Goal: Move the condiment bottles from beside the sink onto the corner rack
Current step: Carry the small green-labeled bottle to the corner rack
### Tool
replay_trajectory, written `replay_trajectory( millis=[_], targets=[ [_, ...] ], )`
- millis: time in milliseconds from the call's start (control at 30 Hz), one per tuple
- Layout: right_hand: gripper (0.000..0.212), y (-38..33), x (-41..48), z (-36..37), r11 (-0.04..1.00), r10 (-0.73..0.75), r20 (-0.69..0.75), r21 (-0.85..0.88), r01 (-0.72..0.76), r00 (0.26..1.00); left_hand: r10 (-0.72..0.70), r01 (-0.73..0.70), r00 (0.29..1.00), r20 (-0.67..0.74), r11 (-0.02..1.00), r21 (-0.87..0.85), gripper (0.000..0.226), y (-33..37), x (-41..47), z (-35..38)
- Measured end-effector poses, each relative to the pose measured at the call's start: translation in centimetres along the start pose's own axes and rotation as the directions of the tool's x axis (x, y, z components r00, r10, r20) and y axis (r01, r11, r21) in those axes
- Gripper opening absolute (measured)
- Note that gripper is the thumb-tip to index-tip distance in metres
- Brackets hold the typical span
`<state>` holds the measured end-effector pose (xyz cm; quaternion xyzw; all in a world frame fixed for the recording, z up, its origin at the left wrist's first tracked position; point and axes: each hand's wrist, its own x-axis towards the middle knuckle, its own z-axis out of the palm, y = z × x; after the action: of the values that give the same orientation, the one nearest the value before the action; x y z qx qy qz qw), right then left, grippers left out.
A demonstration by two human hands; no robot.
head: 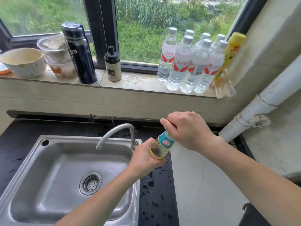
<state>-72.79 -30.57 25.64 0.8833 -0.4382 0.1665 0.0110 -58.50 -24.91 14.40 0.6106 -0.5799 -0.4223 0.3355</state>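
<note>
Both my hands on one condiment bottle (160, 146), just right of the sink (48, 160).
My left hand (143, 159) wraps its lower body; my right hand (187, 129) closes over the top, bottle tilted above the wet counter (154, 193).

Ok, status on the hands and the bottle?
Left hand grips condiment bottle body. Right hand on its top. Bottle tilted, beside faucet. Rack not in view.

We cannot see the cap of the condiment bottle (160, 146): the right hand (189, 130) covers it, and the left hand (144, 158) hides its base. The sink (32, 176) is cut off by the bottom edge. The window view is blurred.
</note>
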Motion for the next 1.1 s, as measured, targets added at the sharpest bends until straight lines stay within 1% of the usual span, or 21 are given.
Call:
replay_trajectory(
  millis=[100, 200, 267, 300, 333, 367, 400, 433, 500, 533, 567, 633, 700, 767, 833, 900, 933, 967, 1000, 1033, 1100],
  targets=[
    [0.044, -1.4, 0.4, 0.1, 0.980, 0.192, 0.049, -0.069, -0.189, 0.980, -0.037, 0.043, 0.994, -0.105, 0.997, 0.063, 0.033, -0.1, -0.6, 0.3],
    [0.032, -1.9, 1.2, -0.5, 0.905, 0.424, 0.203, -0.133, -0.404, 0.883, -0.054, 0.072, 0.987, -0.152, 0.990, 0.118, 0.035, 0.1, -1.3, 0.6],
    [0.025, -1.7, 1.6, -0.6, 0.871, 0.492, 0.298, -0.154, -0.467, 0.818, -0.045, 0.066, 0.988, -0.145, 0.988, 0.142, 0.037, -0.1, -1.7, 0.8],
    [0.025, -1.5, 1.6, -0.5, 0.871, 0.490, 0.322, -0.151, -0.467, 0.810, -0.046, 0.064, 0.990, -0.132, 0.989, 0.132, 0.035, -0.3, -1.8, 0.9],
    [0.030, -1.4, 1.3, -0.4, 0.887, 0.461, 0.326, -0.135, -0.442, 0.825, -0.060, 0.072, 0.992, -0.113, 0.992, 0.101, 0.033, -0.4, -1.9, 0.8],
    [0.035, -1.3, 0.9, -0.1, 0.923, 0.383, 0.281, -0.090, -0.373, 0.880, -0.078, 0.082, 0.993, -0.084, 0.995, 0.052, 0.031, -0.5, -1.9, 0.7],
    [0.040, -1.2, 0.4, 0.3, 0.967, 0.252, 0.184, -0.026, -0.252, 0.950, -0.092, 0.091, 0.995, -0.035, 0.996, -0.010, 0.029, -0.5, -1.8, 0.3],
    [0.043, -1.0, -0.2, 0.6, 0.995, 0.094, 0.084, 0.028, -0.096, 0.992, -0.090, 0.093, 0.995, 0.036, 0.994, -0.066, 0.029, -0.4, -1.7, -0.2],
    [0.044, -0.3, -1.1, 0.8, 0.983, -0.168, -0.076, 0.061, 0.173, 0.983, -0.048, 0.071, 0.979, 0.199, 0.991, -0.110, 0.032, -0.1, -1.5, -1.1],
    [0.045, 0.1, -1.4, 0.8, 0.968, -0.235, -0.113, 0.061, 0.243, 0.965, -0.027, 0.057, 0.966, 0.258, 0.992, -0.109, 0.033, 0.0, -1.5, -1.5],
    [0.046, 0.4, -1.5, 0.7, 0.960, -0.265, -0.134, 0.055, 0.274, 0.955, -0.015, 0.047, 0.959, 0.281, 0.993, -0.106, 0.034, 0.1, -1.5, -1.6],
    [0.046, 0.5, -1.4, 0.9, 0.963, -0.257, -0.156, 0.047, 0.267, 0.954, -0.017, 0.038, 0.975, 0.220, 0.995, -0.092, 0.033, 0.0, -1.4, -1.2],
    [0.043, -0.1, -1.2, 1.2, 0.993, -0.113, -0.167, 0.015, 0.117, 0.980, -0.037, 0.039, 0.998, 0.050, 0.999, -0.037, 0.030, -0.2, -1.5, -0.3],
    [0.039, -1.2, -0.5, 0.9, 0.986, 0.163, -0.052, -0.039, -0.165, 0.985, -0.058, 0.067, 0.991, -0.118, 0.995, 0.072, 0.031, -0.3, -1.7, 0.4],
    [0.032, -1.6, 0.2, 0.3, 0.922, 0.381, 0.112, -0.120, -0.369, 0.918, -0.062, 0.097, 0.980, -0.188, 0.977, 0.187, 0.032, -0.3, -1.9, 0.8],
    [0.030, -1.7, 0.5, -0.2, 0.903, 0.428, 0.221, -0.158, -0.400, 0.877, -0.066, 0.100, 0.983, -0.171, 0.975, 0.196, 0.032, -0.7, -1.9, 0.9],
    [0.035, -1.7, 0.3, -0.2, 0.917, 0.397, 0.234, -0.143, -0.373, 0.887, -0.076, 0.098, 0.987, -0.142, 0.982, 0.161, 0.032, -0.9, -1.8, 0.8],
    [0.041, -1.6, 0.0, 0.0, 0.947, 0.318, 0.190, -0.109, -0.302, 0.929, -0.086, 0.097, 0.991, -0.100, 0.990, 0.107, 0.032, -1.2, -1.8, 0.6],
    [0.046, -1.5, -0.4, 0.2, 0.981, 0.188, 0.091, -0.059, -0.184, 0.978, -0.092, 0.093, 0.995, -0.041, 0.995, 0.040, 0.032, -1.3, -1.7, 0.2],
    [0.049, -1.2, -0.8, 0.5, 0.999, 0.043, 0.016, -0.005, -0.043, 0.999, -0.083, 0.084, 0.996, 0.028, 0.996, -0.021, 0.033, -1.4, -1.6, -0.2],
    [0.049, -0.2, -1.3, 0.8, 0.981, -0.190, -0.082, 0.027, 0.192, 0.978, -0.038, 0.048, 0.988, 0.151, 0.997, -0.063, 0.036, -1.4, -1.4, -1.0]
  ],
)
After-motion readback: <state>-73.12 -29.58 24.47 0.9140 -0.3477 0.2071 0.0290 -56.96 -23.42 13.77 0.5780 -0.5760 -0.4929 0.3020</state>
